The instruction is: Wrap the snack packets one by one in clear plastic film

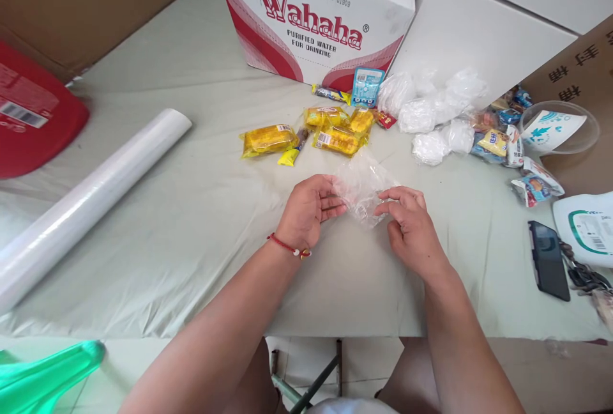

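The thin, clear, crumpled plastic bag [363, 189] is lying between the two hands, just above the pale green cloth of the table [191, 222]. Its long axis is running from the near side, by the fingers, toward the far side, where its loose end is pointing at the group of yellow snack packets [330, 130]. The bag is wrinkled and almost see-through, so the cloth is showing through it.

The left hand [306, 209] is reaching in from the left with the palm turning toward the right; its fingertips are pinching the left edge of the bag. A red string bracelet [290, 248] is sitting on this wrist. The right hand [412, 229] is coming in from the right with the fingers curled, and the thumb and first fingers are closing on the right edge of the bag. So the hands are a little apart, both gripping the same bag and holding it spread between them. Both forearms are stretching forward over the near table edge.

Behind the packets a white and red cardboard box [316, 18] printed "Wahaha" is standing. A long roll of clear plastic film [90, 200] is lying at the left. At the right a pile of bunched clear bags [431, 110] is lying, and a black phone [548, 260] is resting near the right edge.
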`<state>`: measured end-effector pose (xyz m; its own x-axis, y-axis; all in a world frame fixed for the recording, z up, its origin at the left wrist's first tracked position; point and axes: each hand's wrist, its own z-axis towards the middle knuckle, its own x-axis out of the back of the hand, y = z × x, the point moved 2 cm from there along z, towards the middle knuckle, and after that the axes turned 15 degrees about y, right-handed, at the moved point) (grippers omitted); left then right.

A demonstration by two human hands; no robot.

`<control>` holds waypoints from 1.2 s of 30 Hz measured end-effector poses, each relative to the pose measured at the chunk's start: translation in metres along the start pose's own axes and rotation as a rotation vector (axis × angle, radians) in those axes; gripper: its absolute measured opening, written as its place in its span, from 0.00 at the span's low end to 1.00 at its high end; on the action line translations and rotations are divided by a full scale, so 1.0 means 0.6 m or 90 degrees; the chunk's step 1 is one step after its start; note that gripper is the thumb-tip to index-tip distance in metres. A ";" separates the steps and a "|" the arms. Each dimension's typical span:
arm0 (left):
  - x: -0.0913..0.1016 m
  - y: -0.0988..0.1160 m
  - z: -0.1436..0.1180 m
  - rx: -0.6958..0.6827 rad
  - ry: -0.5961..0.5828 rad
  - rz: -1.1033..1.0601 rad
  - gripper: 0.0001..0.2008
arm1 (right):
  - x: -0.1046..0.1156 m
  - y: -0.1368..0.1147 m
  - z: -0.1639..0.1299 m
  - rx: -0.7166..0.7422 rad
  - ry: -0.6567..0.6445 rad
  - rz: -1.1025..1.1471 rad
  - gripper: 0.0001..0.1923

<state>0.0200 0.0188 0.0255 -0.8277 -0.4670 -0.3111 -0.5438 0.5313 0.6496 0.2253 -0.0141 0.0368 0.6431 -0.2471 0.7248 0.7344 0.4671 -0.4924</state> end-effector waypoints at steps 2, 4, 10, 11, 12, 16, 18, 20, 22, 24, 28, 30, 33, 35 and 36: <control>-0.001 0.000 0.001 0.016 0.016 -0.018 0.11 | -0.002 -0.016 0.002 0.000 0.019 0.021 0.16; -0.004 -0.002 0.000 -0.008 0.011 -0.010 0.12 | -0.010 -0.033 0.003 -0.002 0.036 0.022 0.10; -0.013 -0.017 -0.005 -0.038 -0.047 -0.015 0.13 | -0.030 -0.051 -0.004 -0.070 0.110 0.004 0.05; -0.014 -0.017 -0.007 -0.034 -0.062 -0.025 0.13 | -0.028 -0.047 -0.005 -0.131 0.115 0.039 0.05; -0.015 -0.017 -0.010 -0.033 -0.085 -0.034 0.14 | -0.026 -0.041 -0.005 -0.209 0.118 0.095 0.06; -0.018 -0.015 -0.022 -0.120 -0.205 -0.028 0.12 | -0.015 -0.022 -0.002 -0.551 0.166 0.439 0.11; -0.017 -0.018 -0.025 -0.211 -0.229 0.002 0.06 | -0.009 -0.015 0.004 -0.649 0.210 0.586 0.12; -0.015 -0.021 -0.026 -0.311 -0.233 0.040 0.04 | -0.004 -0.008 0.010 -0.698 0.254 0.677 0.13; -0.013 -0.024 -0.028 -0.415 -0.234 0.078 0.04 | -0.002 -0.002 0.013 -0.723 0.298 0.721 0.13; -0.013 -0.025 -0.033 -0.511 -0.238 0.117 0.04 | -0.003 0.003 0.014 -0.742 0.329 0.741 0.13; -0.017 -0.028 -0.048 -0.689 -0.250 0.211 0.12 | -0.007 0.005 0.014 -0.747 0.350 0.748 0.12; -0.020 -0.032 -0.053 -0.764 -0.253 0.258 0.20 | -0.008 0.002 0.014 -0.741 0.352 0.750 0.12; -0.022 -0.040 -0.051 -0.816 -0.210 0.289 0.13 | -0.009 -0.001 0.014 -0.741 0.341 0.764 0.13; -0.021 -0.041 -0.048 -0.786 -0.178 0.284 0.05 | -0.009 -0.001 0.014 -0.753 0.330 0.769 0.14; -0.021 -0.041 -0.046 -0.753 -0.174 0.277 0.04 | -0.009 0.000 0.013 -0.761 0.325 0.770 0.14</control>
<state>0.0479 -0.0080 0.0328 -0.9826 -0.1812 0.0396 0.1118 -0.4084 0.9059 0.2201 -0.0060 0.0365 0.7193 -0.5897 -0.3672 -0.5632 -0.1856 -0.8052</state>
